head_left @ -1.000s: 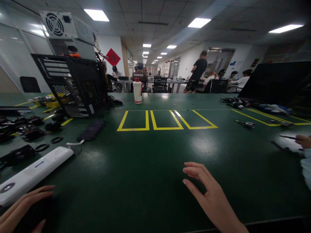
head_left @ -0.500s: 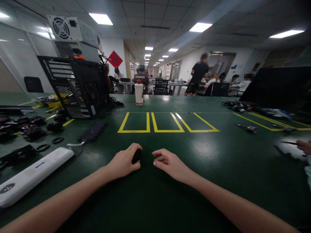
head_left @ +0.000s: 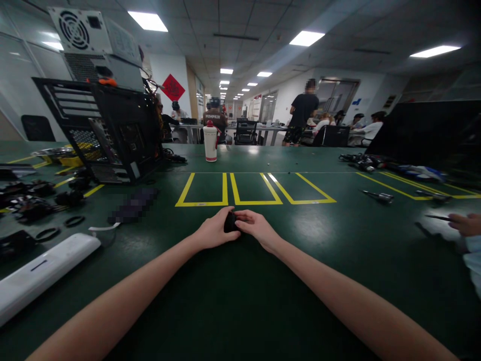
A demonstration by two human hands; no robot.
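Head view, sole view. Item: one small black object (head_left: 229, 224), located between the fingers of both hands, above or on the green table (head_left: 240, 311); I could not tell whether its underside touched the surface. Item: the left hand (head_left: 215, 229), its fingers and thumb parted around the object and gripping it from the left. Item: the right hand (head_left: 259, 228), its fingers curved and close together, tips and thumb touching the object's right side; I could not tell whether they pinched it or only steadied it.

Just beyond the fingertips I noted yellow tape outlines (head_left: 201, 204), three in a row, and farther beyond them a white cup (head_left: 211, 146) with a red lid, upright.

Left of the fingers I listed a white bar-shaped device (head_left: 48, 273), two black rings (head_left: 74, 221), loose black parts (head_left: 30, 208), and a dark pixelated item (head_left: 133, 205). Farther off on that side stood an open black computer case (head_left: 124, 133), metal boxes (head_left: 124, 45) stacked on top.

Well to the right of the fingers lay a pointed tool (head_left: 379, 196); beyond it, a co-worker's hand (head_left: 466, 224) held a thin dark rod (head_left: 438, 217).
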